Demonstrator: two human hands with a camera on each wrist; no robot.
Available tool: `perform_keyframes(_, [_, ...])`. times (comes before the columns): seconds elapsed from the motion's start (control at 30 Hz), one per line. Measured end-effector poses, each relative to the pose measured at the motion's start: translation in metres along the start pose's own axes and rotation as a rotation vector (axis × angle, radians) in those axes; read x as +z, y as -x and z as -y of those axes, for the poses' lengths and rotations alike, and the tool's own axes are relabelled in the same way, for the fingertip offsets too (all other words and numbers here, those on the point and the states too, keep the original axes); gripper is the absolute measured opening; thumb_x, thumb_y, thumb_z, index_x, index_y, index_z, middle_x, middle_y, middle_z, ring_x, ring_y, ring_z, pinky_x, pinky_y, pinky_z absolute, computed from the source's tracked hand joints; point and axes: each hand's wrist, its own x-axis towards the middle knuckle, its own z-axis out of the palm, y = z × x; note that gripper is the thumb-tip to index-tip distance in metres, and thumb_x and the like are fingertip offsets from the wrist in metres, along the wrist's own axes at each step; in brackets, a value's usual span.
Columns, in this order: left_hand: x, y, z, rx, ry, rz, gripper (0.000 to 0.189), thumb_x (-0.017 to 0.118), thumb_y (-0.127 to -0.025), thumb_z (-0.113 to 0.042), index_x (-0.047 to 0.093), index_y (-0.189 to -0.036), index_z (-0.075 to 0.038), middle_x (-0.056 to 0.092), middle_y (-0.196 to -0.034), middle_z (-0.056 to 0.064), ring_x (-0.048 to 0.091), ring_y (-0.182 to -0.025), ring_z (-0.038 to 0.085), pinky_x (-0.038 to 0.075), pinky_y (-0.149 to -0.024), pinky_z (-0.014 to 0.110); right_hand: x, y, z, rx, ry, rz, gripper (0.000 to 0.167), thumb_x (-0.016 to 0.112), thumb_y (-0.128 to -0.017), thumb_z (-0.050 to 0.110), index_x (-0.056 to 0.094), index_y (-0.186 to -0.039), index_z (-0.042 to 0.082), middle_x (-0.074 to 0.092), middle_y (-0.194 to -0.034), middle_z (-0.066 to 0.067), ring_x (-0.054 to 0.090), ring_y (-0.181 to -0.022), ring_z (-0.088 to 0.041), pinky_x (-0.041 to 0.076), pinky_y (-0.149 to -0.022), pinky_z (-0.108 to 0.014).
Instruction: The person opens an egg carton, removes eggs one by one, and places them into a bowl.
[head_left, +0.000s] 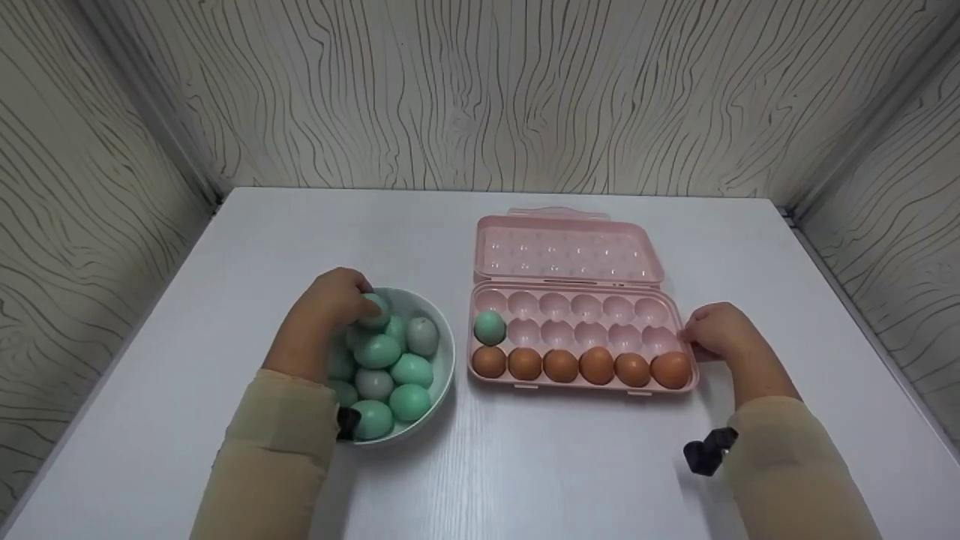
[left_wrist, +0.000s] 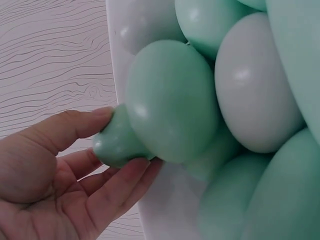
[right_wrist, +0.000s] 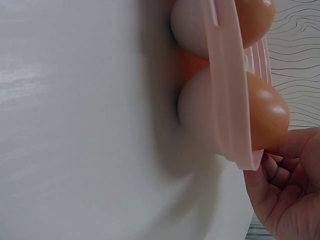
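Note:
At the far side of a white bowl [head_left: 448, 360], my left hand [head_left: 330, 304] pinches a green egg [left_wrist: 116, 142] between thumb and fingers. Several green and greyish eggs fill the bowl, and one large green egg [left_wrist: 170, 100] partly covers the held one in the left wrist view. To the right lies a pink egg box [head_left: 581, 386] with its lid [head_left: 570, 251] folded back. Brown eggs [head_left: 561, 365] line its front row, and one green egg [head_left: 490, 328] sits at the left of its middle row. My right hand [head_left: 720, 330] grips the box's right rim [right_wrist: 245, 160] between thumb and fingers.
The bowl and egg box stand side by side on a white table [head_left: 510, 465], a narrow gap between them. Wood-patterned panels [head_left: 465, 97] enclose the back and both sides. A black wrist-camera piece [head_left: 709, 451] sticks out from the right sleeve.

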Motion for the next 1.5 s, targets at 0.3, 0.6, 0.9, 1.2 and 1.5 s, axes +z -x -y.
perform_keyframes(0.3, [-0.001,0.001,0.005,-0.017,-0.003,0.022,0.034,0.059,-0.082,-0.016,0.057,-0.111,0.0,0.057,-0.109,0.016,0.052,-0.098,0.03,0.043,-0.087,0.049,0.003,0.0,0.0,-0.022,-0.018,-0.021,0.008,0.053,-0.085,0.007,0.056,-0.084,0.0,0.06,-0.071,-0.005,0.058,-0.063,-0.014,0.05,-0.06,-0.027])
perform_keyframes(0.6, [-0.005,0.004,0.001,-0.009,-0.012,0.003,0.035,0.059,-0.082,-0.015,0.055,-0.112,0.002,0.057,-0.109,0.017,0.053,-0.098,0.031,0.044,-0.086,0.048,0.001,0.002,0.001,-0.036,-0.026,-0.01,0.008,0.053,-0.085,0.007,0.055,-0.081,0.001,0.059,-0.068,-0.004,0.058,-0.062,-0.014,0.05,-0.059,-0.027])
perform_keyframes(0.9, [-0.011,0.007,-0.008,0.004,-0.002,-0.033,0.041,0.056,-0.087,-0.019,0.05,-0.122,0.0,0.05,-0.124,0.02,0.046,-0.114,0.036,0.038,-0.094,0.051,0.001,0.002,0.001,-0.026,-0.024,-0.012,0.006,0.053,-0.085,0.007,0.054,-0.083,0.002,0.058,-0.071,-0.004,0.057,-0.063,-0.014,0.05,-0.059,-0.027])
perform_keyframes(1.2, [-0.007,0.007,-0.031,0.048,0.015,-0.076,0.04,0.059,-0.086,-0.021,0.052,-0.121,-0.004,0.048,-0.129,0.018,0.047,-0.115,0.034,0.04,-0.093,0.05,0.002,0.002,0.0,-0.035,-0.027,-0.015,0.01,0.053,-0.085,0.006,0.055,-0.09,-0.003,0.058,-0.073,-0.006,0.058,-0.063,-0.014,0.051,-0.06,-0.027])
perform_keyframes(1.5, [0.003,0.008,-0.063,0.108,0.003,-0.079,0.037,0.062,-0.085,-0.023,0.055,-0.118,-0.007,0.05,-0.129,0.014,0.05,-0.112,0.03,0.041,-0.093,0.046,0.002,0.002,0.0,-0.045,-0.016,-0.018,0.008,0.053,-0.084,0.006,0.056,-0.078,0.001,0.058,-0.069,-0.005,0.057,-0.063,-0.014,0.05,-0.06,-0.027])
